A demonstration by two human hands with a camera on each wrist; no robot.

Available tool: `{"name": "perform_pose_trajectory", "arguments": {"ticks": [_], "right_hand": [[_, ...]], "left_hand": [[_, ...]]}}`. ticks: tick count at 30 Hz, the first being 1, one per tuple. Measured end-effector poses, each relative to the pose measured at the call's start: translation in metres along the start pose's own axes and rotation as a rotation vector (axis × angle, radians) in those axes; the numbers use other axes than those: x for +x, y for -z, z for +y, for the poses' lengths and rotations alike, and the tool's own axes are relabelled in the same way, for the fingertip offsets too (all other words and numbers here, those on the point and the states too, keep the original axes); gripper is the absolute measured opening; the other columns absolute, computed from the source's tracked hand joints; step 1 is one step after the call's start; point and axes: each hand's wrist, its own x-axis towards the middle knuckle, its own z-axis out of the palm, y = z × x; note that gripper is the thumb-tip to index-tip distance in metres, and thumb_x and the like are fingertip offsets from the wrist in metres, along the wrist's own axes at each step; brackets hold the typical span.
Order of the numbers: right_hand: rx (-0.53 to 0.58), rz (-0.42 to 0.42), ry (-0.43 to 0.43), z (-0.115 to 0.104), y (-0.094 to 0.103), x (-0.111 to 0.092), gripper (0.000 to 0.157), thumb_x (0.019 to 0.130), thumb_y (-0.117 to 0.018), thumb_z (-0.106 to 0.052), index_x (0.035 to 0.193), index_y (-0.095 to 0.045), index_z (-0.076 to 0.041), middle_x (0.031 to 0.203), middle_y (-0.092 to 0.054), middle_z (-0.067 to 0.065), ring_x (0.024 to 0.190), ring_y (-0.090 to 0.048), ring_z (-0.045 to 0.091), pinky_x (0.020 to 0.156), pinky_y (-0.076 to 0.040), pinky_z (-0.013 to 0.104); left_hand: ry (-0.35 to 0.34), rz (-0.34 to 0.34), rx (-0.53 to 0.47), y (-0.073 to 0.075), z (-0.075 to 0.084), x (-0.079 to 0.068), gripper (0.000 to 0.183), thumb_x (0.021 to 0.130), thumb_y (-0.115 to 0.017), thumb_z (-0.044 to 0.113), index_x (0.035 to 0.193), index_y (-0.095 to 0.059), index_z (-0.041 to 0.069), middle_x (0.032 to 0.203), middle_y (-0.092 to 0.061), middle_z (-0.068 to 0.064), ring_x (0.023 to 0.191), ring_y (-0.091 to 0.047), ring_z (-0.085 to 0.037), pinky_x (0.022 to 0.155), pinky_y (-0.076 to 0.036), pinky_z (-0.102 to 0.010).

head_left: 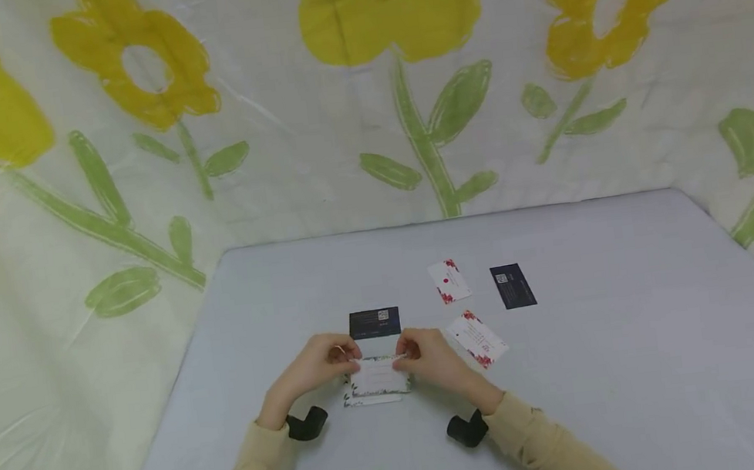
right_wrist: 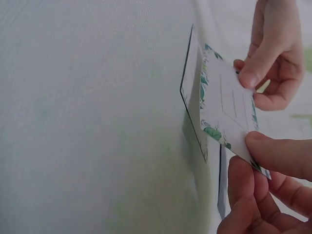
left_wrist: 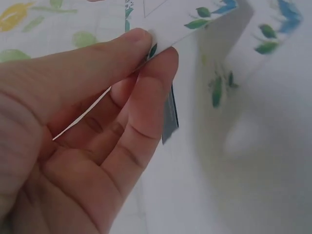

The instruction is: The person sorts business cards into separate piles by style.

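Both hands hold one white card (head_left: 379, 378) with a green leaf border, raised a little over the table. My left hand (head_left: 330, 360) pinches its left end between thumb and fingers; in the left wrist view the thumb (left_wrist: 117, 53) lies on top of the corner. At the opposite end my right hand (head_left: 433, 356) pinches it the same way, thumb (right_wrist: 278, 151) uppermost in the right wrist view. Beneath lies another leaf-bordered card (head_left: 375, 400), mostly covered by the held one. Just beyond the hands is a black card (head_left: 374, 322) with a small square code.
To the right lie a white card with red flowers (head_left: 478, 338), a second red-flowered card (head_left: 449, 281) and another black card (head_left: 513, 286). Black wrist mounts (head_left: 308, 423) stick out below both wrists. A flower-painted curtain (head_left: 312, 157) hangs behind the table (head_left: 643, 360).
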Motion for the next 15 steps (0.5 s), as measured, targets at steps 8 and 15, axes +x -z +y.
{"name": "perform_pose_trajectory", "arguments": {"ticks": [8, 15], "right_hand": [[-0.051, -0.060, -0.002, -0.005, -0.011, 0.005, 0.013, 0.079, -0.070, -0.004, 0.077, -0.057, -0.007, 0.065, -0.049, -0.004, 0.061, -0.043, 0.008, 0.054, -0.036, 0.020], [-0.123, -0.076, -0.016, -0.011, -0.013, 0.006, 0.014, 0.078, -0.070, -0.006, 0.077, -0.057, -0.007, 0.062, -0.046, -0.004, 0.058, -0.041, 0.009, 0.052, -0.033, 0.021]], "left_hand": [[0.051, 0.009, 0.006, 0.001, -0.002, -0.012, 0.010, 0.077, -0.071, -0.001, 0.083, -0.065, 0.003, 0.078, -0.060, -0.002, 0.067, -0.052, -0.008, 0.060, -0.045, -0.022], [0.070, 0.017, 0.010, -0.002, -0.006, -0.013, 0.011, 0.075, -0.072, -0.002, 0.082, -0.064, 0.002, 0.074, -0.059, 0.000, 0.064, -0.051, -0.006, 0.059, -0.044, -0.021]]}}
